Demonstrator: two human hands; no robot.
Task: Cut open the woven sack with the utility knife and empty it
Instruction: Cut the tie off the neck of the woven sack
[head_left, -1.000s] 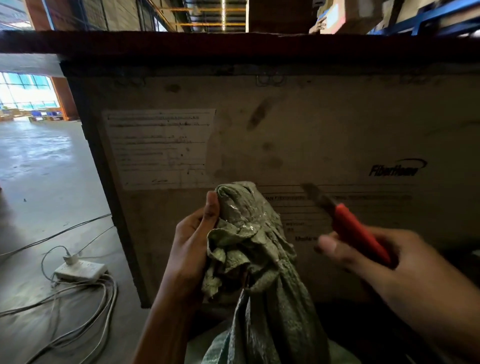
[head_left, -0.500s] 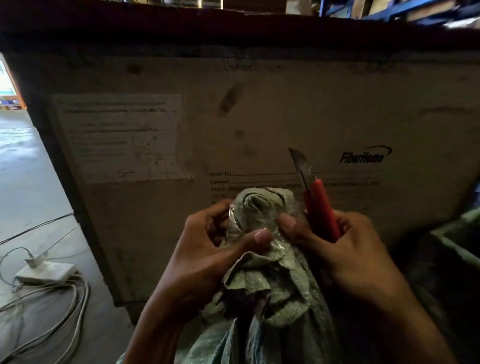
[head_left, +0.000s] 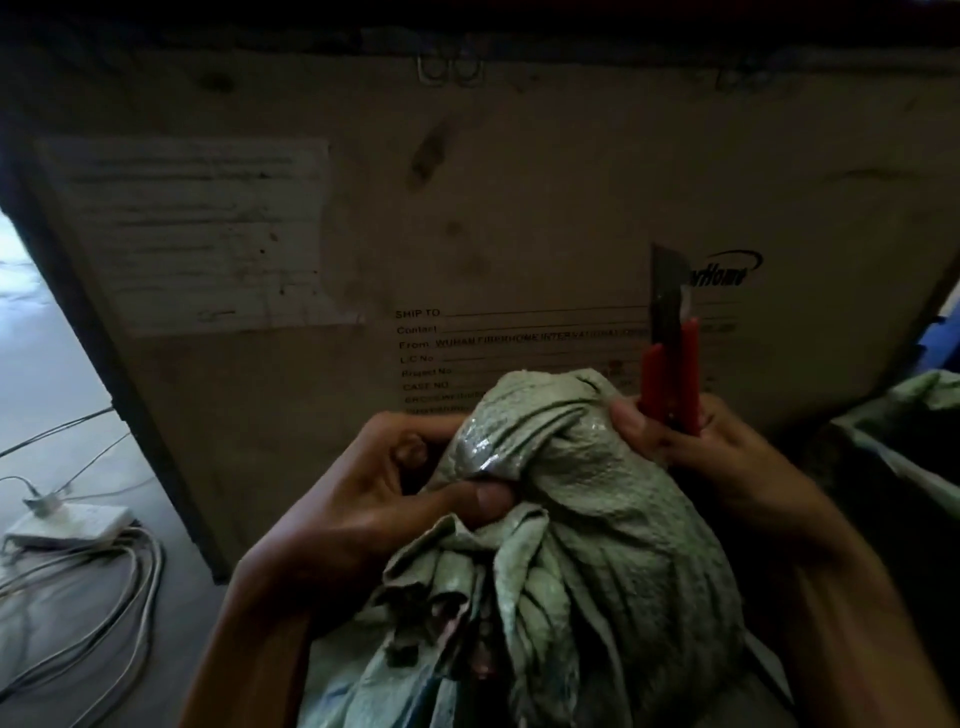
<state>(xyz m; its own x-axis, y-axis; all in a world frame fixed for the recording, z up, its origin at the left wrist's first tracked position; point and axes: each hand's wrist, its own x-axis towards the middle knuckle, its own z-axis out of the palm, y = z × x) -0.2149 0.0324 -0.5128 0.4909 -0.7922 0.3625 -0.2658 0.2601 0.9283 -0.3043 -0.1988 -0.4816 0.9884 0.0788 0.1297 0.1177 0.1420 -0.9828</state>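
**Green woven sack held at its knotted neck, blade standing clear**

Woven plastic, soft and crinkled, bunches easily under the fingers. From the left, cables (head_left: 98, 587) trail across the floor (head_left: 57, 364) beside a white adapter (head_left: 67, 525). The left hand (head_left: 363, 514) is closed on the woven sack (head_left: 587, 525), thumb pressing a fold just below the twisted knot. The sack rises at near centre, in front of a large printed carton (head_left: 519, 208). At right, the right hand (head_left: 711, 457) is wrapped around the red utility knife (head_left: 670, 358), blade up and apart from the cloth, its thumb resting on the knot. The glossy weave looks slippery, so the tight neck seems the surest hold. What the sack contains, and its weight, cannot be told.
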